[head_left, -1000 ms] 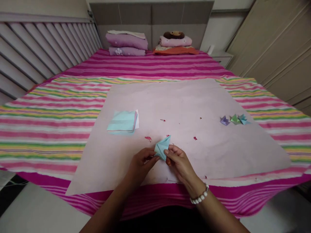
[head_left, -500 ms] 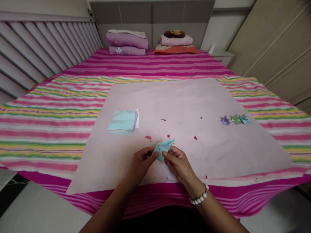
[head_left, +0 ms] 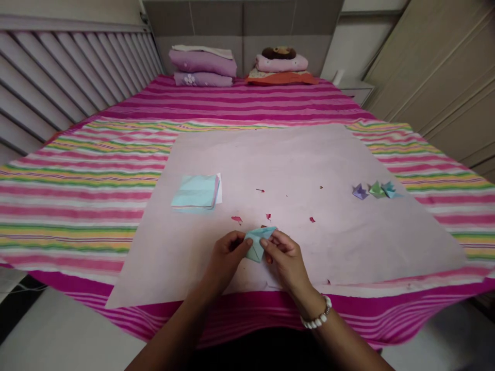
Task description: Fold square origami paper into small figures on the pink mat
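A light blue piece of folded paper [head_left: 255,250] is held between both hands, just above the pale sheet [head_left: 270,165] on the bed. My left hand [head_left: 230,252] pinches its left edge, thumb in front. On the other side my right hand [head_left: 284,255] grips it with the thumb on the front face, and a pointed flap sticks out toward the upper right. The fingers behind the paper are partly hidden. A white bead bracelet [head_left: 317,314] circles my right wrist.
A stack of blue paper [head_left: 197,190] lies on the left. Purple [head_left: 360,191], green [head_left: 376,189] and blue folded paper figures [head_left: 390,189] sit at the right. Small red petal-like bits [head_left: 236,220] are scattered in the middle. Folded bedding [head_left: 203,64] rests by the headboard.
The folded paper has turned and dropped slightly between my fingers, showing a wider front face with a squarer lower edge. Both hands keep hold of it.
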Motion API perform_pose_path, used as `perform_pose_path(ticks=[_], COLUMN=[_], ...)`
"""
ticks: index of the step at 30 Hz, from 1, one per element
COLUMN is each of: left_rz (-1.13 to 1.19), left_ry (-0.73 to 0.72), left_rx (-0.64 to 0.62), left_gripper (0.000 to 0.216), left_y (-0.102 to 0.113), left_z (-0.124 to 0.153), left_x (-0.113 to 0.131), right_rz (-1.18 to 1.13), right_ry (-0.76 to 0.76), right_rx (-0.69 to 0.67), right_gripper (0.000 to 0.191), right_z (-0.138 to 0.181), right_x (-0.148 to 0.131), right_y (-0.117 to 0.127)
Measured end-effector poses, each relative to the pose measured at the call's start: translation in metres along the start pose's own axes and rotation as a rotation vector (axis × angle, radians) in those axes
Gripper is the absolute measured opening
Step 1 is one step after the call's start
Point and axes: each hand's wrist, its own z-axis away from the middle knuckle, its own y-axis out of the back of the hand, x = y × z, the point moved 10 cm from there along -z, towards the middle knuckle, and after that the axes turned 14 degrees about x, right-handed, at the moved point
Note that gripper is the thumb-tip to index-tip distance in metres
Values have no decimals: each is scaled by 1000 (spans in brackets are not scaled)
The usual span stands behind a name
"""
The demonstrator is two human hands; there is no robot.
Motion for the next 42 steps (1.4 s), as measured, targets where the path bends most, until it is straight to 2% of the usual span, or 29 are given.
perform_pose_path(ticks=[4,8,12,19,24,30,35,39,42], left_rz=[-12,-22,-10,-8,-65,-124,-24,30,-50], left_ry=[-5,-18,-3,35,-5,-113,-117,-82,-89], left_rx=[-3,32,39,23,3,14,115,109,105], left_gripper=[18,18,19,23,24,19,18,18,18], left_y=[-2,2,5,3,2,2,8,8,11], left_z=[2,1,1,3,2,2,3,0,-2], left_x=[5,9,6,4,7,14,14,9,10], right_rz=[96,159,100,110,91,-58,-8,-11,39], right_ry=[189,354,289,176,69,-64,-159,-187,-155], right_rx=[1,-126,-217,-69,-69,-58,-102,-120,-99], right_gripper=[19,25,29,17,17,45,17,23,24], right_z=[6,20,26,12,10,9,12,14,11], right_x=[-14,-29,-28,-20,-11,-3,12,15,12], right_y=[3,-5,-10,-3,-3,-7,-14,-16,-13])
